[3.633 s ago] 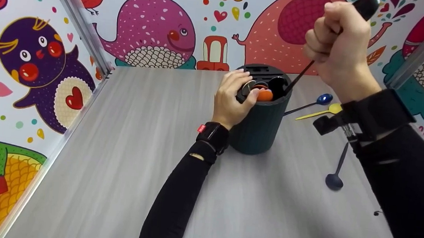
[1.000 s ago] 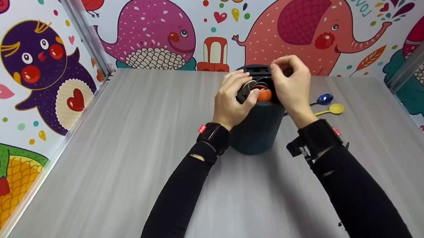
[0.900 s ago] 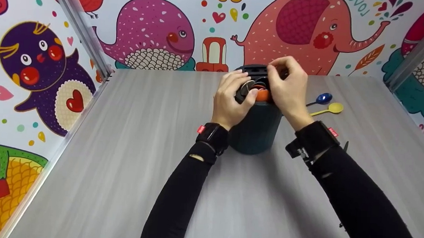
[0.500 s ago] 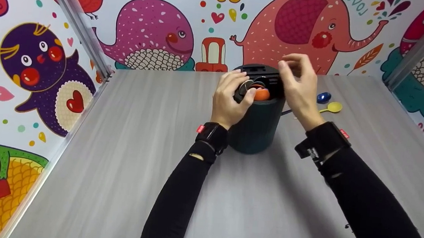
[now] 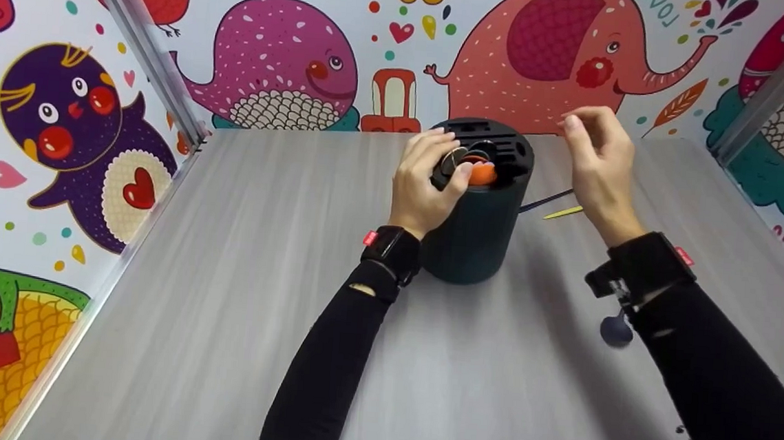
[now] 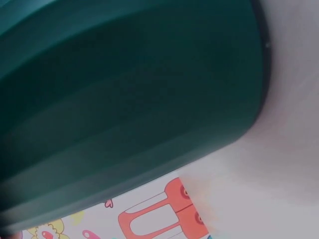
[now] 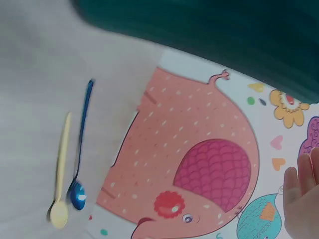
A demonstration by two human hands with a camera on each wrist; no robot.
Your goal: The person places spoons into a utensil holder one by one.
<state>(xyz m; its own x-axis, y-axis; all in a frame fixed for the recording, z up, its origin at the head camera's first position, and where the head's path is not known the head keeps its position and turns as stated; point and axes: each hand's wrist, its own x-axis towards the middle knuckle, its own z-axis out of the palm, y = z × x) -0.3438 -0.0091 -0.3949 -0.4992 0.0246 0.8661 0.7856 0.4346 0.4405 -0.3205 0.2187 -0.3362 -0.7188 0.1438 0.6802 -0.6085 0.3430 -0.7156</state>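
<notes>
A dark teal cylindrical holder (image 5: pixel 478 219) stands upright mid-table; its ribbed wall fills the left wrist view (image 6: pixel 124 99) and the top of the right wrist view (image 7: pixel 199 30). An orange spoon bowl (image 5: pixel 484 175) and other utensil heads show in its slotted top. My left hand (image 5: pixel 428 181) grips the holder's near-left rim, fingers curled over the top. My right hand (image 5: pixel 596 162) hovers empty to the right of the holder with fingers loosely bent, above a blue spoon (image 7: pixel 79 164) and a yellow spoon (image 7: pixel 61 174) lying side by side.
A dark blue spoon (image 5: pixel 616 330) lies on the table, partly hidden by my right wrist. Cartoon-printed walls and metal posts (image 5: pixel 142 44) close in the grey table (image 5: pixel 258 252) at the back and on both sides.
My right hand lowered the long black utensil into the holder, let go of it, and has drawn away to the right. The left hand has stayed on the rim.
</notes>
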